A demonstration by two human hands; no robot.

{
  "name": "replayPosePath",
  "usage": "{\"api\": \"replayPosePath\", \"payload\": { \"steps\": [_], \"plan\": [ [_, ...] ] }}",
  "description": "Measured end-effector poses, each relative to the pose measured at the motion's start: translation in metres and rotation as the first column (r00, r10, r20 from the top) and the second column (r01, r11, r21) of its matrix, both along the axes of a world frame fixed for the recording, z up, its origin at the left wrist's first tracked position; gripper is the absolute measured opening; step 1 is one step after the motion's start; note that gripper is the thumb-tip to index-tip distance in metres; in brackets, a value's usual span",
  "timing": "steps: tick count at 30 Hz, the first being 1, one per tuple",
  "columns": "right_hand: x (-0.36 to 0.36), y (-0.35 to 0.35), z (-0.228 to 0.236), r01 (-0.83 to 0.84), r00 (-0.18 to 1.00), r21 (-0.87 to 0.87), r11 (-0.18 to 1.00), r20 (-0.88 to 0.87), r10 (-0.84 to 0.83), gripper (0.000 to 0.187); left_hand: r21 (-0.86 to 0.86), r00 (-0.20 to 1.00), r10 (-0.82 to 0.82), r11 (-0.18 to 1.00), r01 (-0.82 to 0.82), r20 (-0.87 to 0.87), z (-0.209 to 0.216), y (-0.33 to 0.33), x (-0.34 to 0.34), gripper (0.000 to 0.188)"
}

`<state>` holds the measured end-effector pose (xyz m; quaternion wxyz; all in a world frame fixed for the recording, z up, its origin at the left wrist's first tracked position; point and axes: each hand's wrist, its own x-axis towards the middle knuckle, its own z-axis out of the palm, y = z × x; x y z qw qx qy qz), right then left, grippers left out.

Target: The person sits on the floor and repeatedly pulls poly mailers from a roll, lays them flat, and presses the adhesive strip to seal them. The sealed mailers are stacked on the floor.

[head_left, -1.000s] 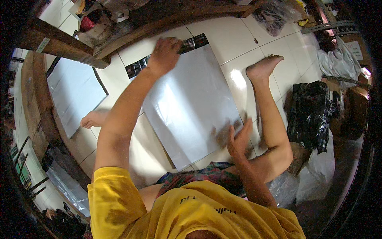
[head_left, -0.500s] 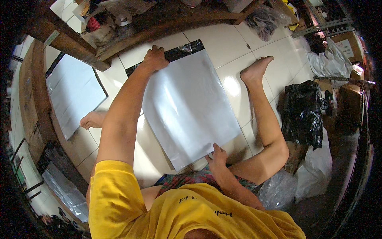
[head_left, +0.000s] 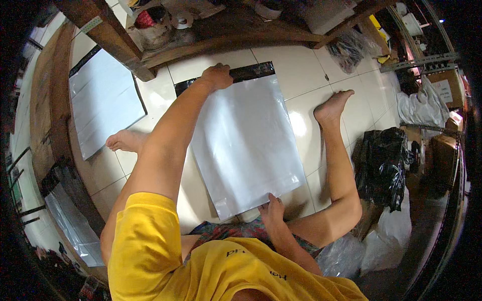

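Observation:
A large silver-grey plastic mailing bag (head_left: pixel 246 135) with a black strip along its far edge lies between my legs, just above the tiles. At that far edge, my left hand (head_left: pixel 217 77) is closed over the black strip, its fingers curled. My right hand (head_left: pixel 272 209) pinches the near edge a little right of its middle, thumb on top and the fingers partly hidden beneath. The bag is stretched out nearly flat between both hands, with light glaring off its surface.
Similar silver-grey bags (head_left: pixel 105 103) lie at the left, next to a wooden beam (head_left: pixel 52 90). A low wooden shelf (head_left: pixel 226 42) with clutter crosses the far side. At the right sit a black plastic bag (head_left: pixel 380 160), a white bag (head_left: pixel 424 108) and a cardboard box (head_left: pixel 446 90).
The head view has shifted, so the scene sits differently. My left hand's fingers have curled in more over the black strip. My right hand keeps its hold on the near edge.

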<state>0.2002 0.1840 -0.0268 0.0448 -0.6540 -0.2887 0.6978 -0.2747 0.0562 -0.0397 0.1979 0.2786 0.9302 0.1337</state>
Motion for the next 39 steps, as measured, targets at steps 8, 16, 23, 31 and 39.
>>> {"api": "replayPosePath", "payload": {
  "steps": [8,16,23,31,39],
  "plan": [
    [-0.003,-0.003,0.004,-0.099,0.991,0.214,0.972,-0.065,0.115,0.044,-0.09,0.995,0.089,0.992,-0.085,0.049,0.026,0.0,0.014,0.043],
    [-0.068,0.135,-0.013,-0.414,0.862,0.623,0.664,0.034,0.506,0.019,0.034,0.833,0.522,0.843,-0.536,0.182,0.016,-0.094,0.08,0.043],
    [-0.237,0.255,-0.028,-0.694,0.446,0.72,0.031,0.395,0.803,0.03,0.238,0.432,0.758,0.361,-0.902,0.488,-0.018,-0.132,0.172,0.035],
    [-0.311,0.256,-0.051,-0.726,0.353,0.64,-0.252,0.661,0.662,0.036,0.282,0.422,0.874,0.353,-0.892,0.241,0.008,-0.107,0.193,0.032],
    [-0.304,0.245,-0.026,-0.704,0.241,0.571,-0.422,0.751,0.615,0.035,0.253,0.434,0.874,0.378,-0.89,0.219,0.003,-0.102,0.192,0.035]
  ]
}}
